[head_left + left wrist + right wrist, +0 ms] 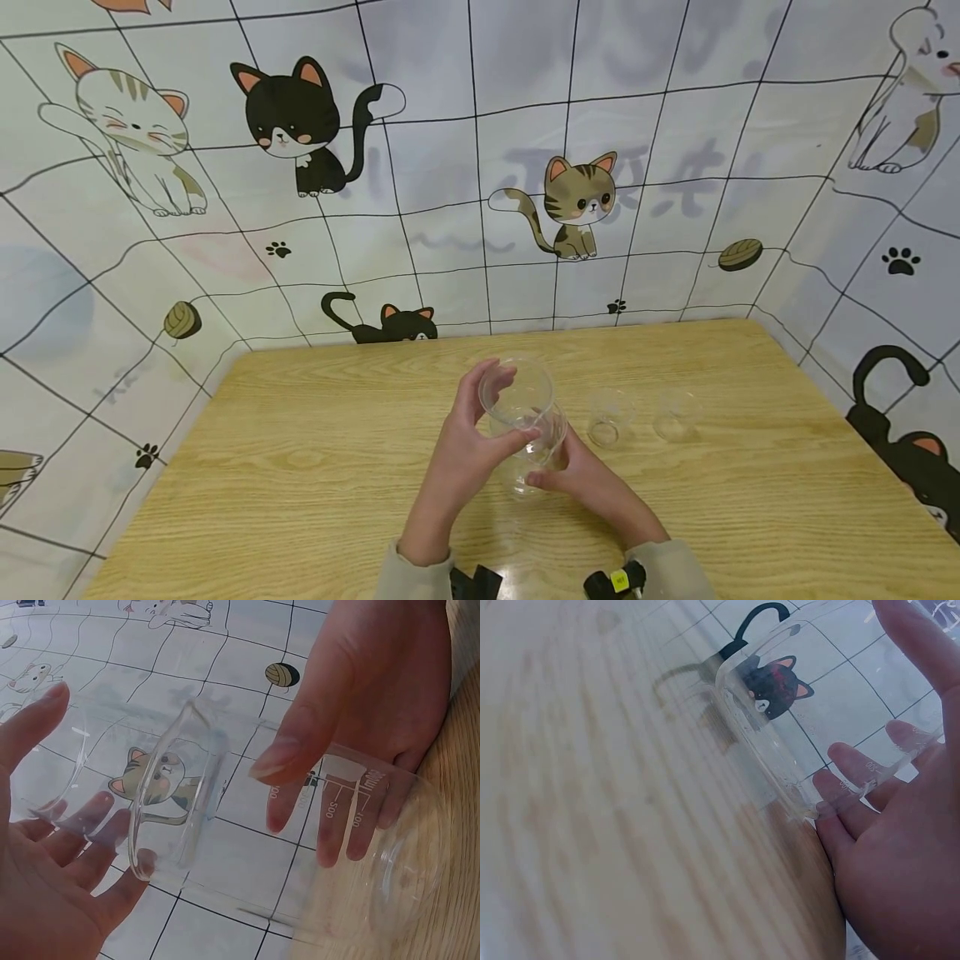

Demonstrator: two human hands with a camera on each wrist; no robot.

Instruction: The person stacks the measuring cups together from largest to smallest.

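A clear glass beaker (519,390) stands with its base in the mouth of a larger clear beaker (322,877) below it. My left hand (474,446) grips the upper beaker, thumb on the near side and fingers round the far side. Around the lower beaker's wall, my right hand (588,477) holds with its thumb in front and fingers behind. White graduation marks (341,791) show on the lower beaker in the left wrist view, and its pouring lip points upward there. The right wrist view has the lower beaker's base (757,742) close to the wooden tabletop.
Two more small clear glass vessels (604,432) (675,417) stand to the right of the hands on the wooden table (315,467). A white cloth backdrop (435,167) printed with cats and grid lines rises behind the table and at both sides.
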